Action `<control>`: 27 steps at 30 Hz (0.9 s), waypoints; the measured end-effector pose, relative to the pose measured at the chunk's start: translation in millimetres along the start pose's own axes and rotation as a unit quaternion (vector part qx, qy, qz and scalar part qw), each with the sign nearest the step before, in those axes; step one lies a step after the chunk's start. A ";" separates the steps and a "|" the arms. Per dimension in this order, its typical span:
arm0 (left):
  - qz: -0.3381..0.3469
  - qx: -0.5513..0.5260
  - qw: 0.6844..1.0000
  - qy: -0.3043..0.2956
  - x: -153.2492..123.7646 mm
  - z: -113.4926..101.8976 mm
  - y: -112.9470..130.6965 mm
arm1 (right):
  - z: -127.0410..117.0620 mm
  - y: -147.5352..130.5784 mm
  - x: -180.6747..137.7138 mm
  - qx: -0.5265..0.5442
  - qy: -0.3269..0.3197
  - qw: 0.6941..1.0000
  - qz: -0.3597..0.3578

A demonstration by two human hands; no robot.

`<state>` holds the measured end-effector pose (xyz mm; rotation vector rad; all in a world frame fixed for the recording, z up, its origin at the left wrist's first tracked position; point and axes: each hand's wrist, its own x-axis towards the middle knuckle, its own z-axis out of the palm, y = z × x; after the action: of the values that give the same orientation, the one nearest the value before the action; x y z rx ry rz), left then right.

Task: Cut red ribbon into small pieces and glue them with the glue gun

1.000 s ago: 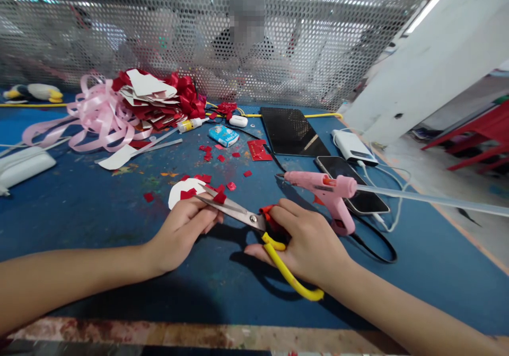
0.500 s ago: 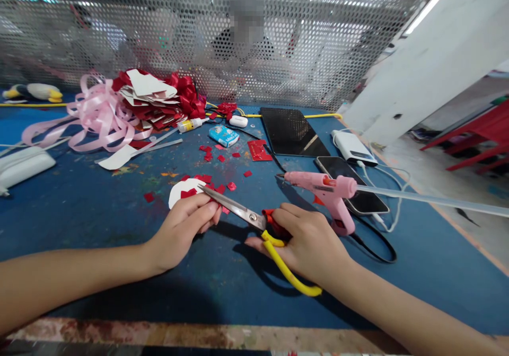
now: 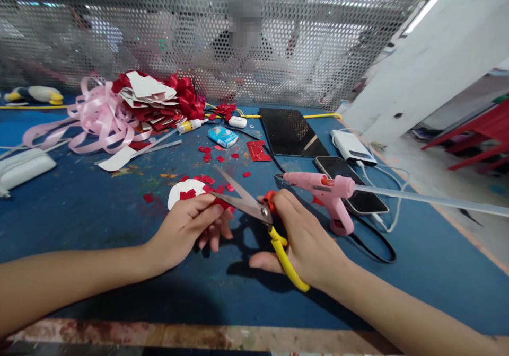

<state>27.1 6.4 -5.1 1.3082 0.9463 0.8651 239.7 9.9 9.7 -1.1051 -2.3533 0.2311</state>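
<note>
My left hand [image 3: 193, 223] pinches a small strip of red ribbon [image 3: 224, 204] between thumb and forefinger, the other fingers loosely curled below. In my right hand [image 3: 308, 239] is a pair of scissors [image 3: 264, 215] with one yellow and one red handle. Their blades stand apart and point left, the lower one crossing in front of the strip near my left fingertips. Just behind my left hand a round white piece [image 3: 175, 193] lies on the table, with red snippets [image 3: 187, 194] on and around it; its near edge is hidden.
A pink glue gun [image 3: 318, 182] with a long glue stick lies right of my right hand, by a phone [image 3: 358, 197] and cables. Behind are a black tablet [image 3: 292, 131], a blue packet [image 3: 222, 136], pink ribbon [image 3: 99, 115], red-and-white scraps [image 3: 151, 99] and a perforated metal screen [image 3: 167, 33].
The scissor blades have opened from nearly closed, and the scissors have shifted slightly right. My right thumb has spread away, and the fingers of my left hand have loosened below the strip.
</note>
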 end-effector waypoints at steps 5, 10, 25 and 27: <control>0.045 0.017 0.998 0.038 -2.0 -1.0 -1.8 | 3.2 2.8 -2.2 -0.079 -0.018 0.996 0.039; 0.065 0.046 0.995 0.068 -2.4 -2.6 -2.2 | 3.7 1.5 -1.9 -0.109 -0.042 0.991 0.057; 0.116 0.074 0.990 0.042 -2.5 -5.7 -1.7 | 1.2 -4.3 -3.5 -0.110 -0.047 0.992 0.026; 0.108 0.063 0.991 0.051 -2.4 -6.0 -3.1 | 1.2 -4.1 -3.9 -0.108 -0.044 0.993 0.027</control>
<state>20.6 6.2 -8.2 1.5075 0.9641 1.0615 238.4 4.4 8.7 -1.2848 -2.4734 0.0440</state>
